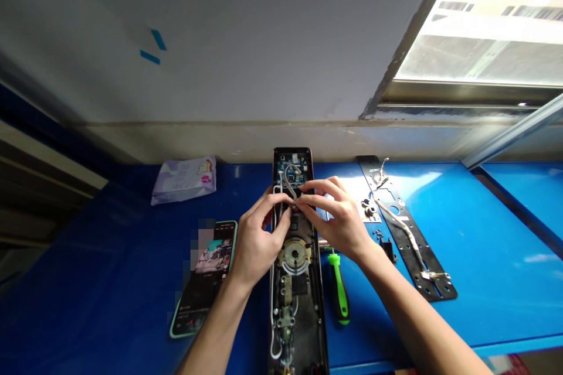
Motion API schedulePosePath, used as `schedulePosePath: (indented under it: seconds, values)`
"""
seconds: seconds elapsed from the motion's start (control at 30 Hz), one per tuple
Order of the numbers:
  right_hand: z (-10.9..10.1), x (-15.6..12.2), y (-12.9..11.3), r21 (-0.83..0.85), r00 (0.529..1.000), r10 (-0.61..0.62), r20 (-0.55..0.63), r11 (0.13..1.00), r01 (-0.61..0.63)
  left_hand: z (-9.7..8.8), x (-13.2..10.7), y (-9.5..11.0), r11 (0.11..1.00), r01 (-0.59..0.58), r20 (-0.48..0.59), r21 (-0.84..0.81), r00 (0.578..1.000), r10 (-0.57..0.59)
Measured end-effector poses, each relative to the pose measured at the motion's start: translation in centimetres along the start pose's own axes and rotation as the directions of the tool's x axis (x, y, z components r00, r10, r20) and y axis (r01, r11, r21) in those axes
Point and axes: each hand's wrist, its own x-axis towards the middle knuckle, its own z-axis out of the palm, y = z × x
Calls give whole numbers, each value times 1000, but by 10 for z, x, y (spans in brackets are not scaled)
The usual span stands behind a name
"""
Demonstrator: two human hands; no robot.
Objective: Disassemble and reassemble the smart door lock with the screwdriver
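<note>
Over the open housing (312, 299), my left hand (261, 233) and right hand (342, 215) seemingly pinch a grey cable (288, 182), the plate (421, 244) right of the housing lying detached.

Place: electronics workshop corner
Blue table (123, 287): bared circuit board (290, 177), centre
Five o'clock: screwdriver (340, 294)
Four o'clock: loose screws (377, 235), perforated backplate (423, 249)

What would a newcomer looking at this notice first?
Probably the left hand and right hand, close together at a pale cable over the long open casing, near the middle. Next, the green screwdriver just right of the casing, and the lit phone left of it. The window glares at upper right.
</note>
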Motion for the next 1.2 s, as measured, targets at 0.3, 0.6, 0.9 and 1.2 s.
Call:
schedulePosePath:
  seconds: [0.3,0.6,0.9,1.2]
  values:
    - [-49,-10,3,29,970,194,-147,981,-192,-8,8,18,951,-105,-199,291,966,168]
    - [-106,-53,49,-158,869,489,-78,854,-495,32,35,68,842,-497,358,208,840,407]
    - [-88,-79,84,-309,806,555,206,818,-485,73,34,62,769,-593,595,239,715,367]
    - [-88,-66,67,-257,840,534,98,828,-497,34,21,55,811,-535,318,236,831,456]
